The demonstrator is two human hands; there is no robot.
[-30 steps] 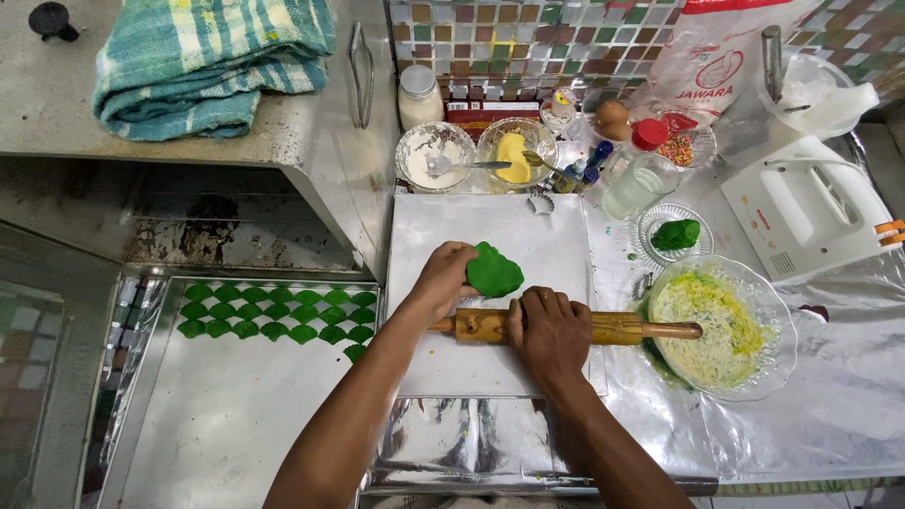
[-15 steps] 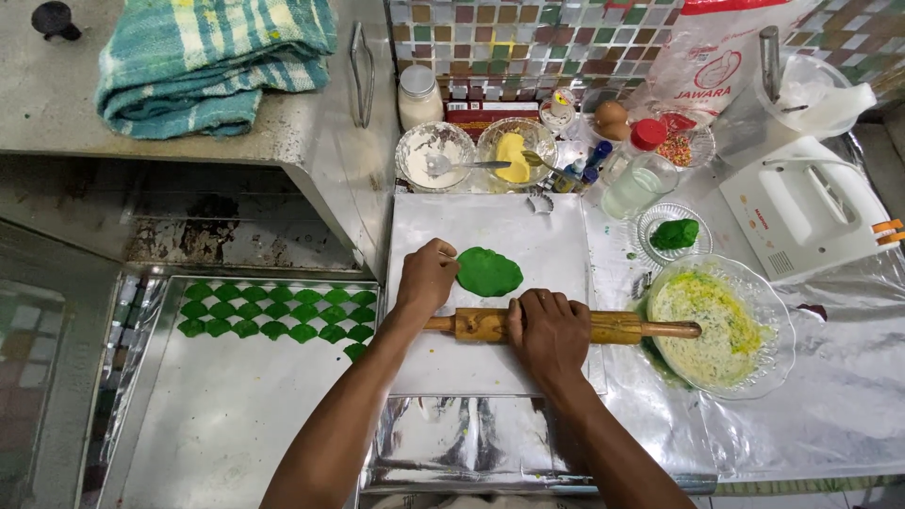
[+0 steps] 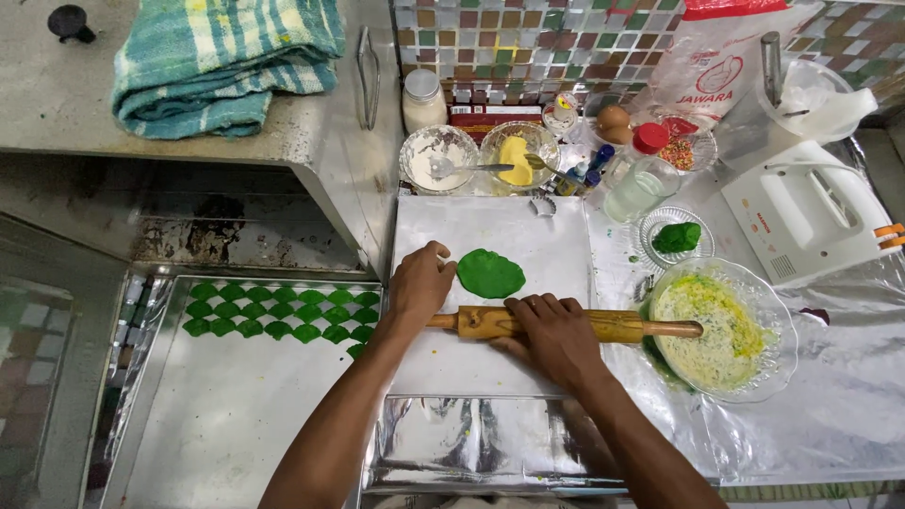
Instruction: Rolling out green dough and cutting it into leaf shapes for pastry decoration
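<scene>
Nearest, foil covers the surface (image 3: 801, 443). Just beyond it, the right hand (image 3: 556, 335) presses palm-down on the wooden rolling pin (image 3: 566, 323), fingers curled over its middle. The left hand (image 3: 419, 283) covers the pin's left end, fingers loosely curled, so the hands sit apart along the pin. Just past it, a flattened disc of green dough (image 3: 490, 273) lies on the white sheet (image 3: 556, 236), clear of the pin. At left, a tray (image 3: 217, 415) carries rows of green cut shapes (image 3: 273, 316). At right, a glass bowl (image 3: 721, 330) holds yellow-green smears. Farther back, small bowls (image 3: 476, 155).
</scene>
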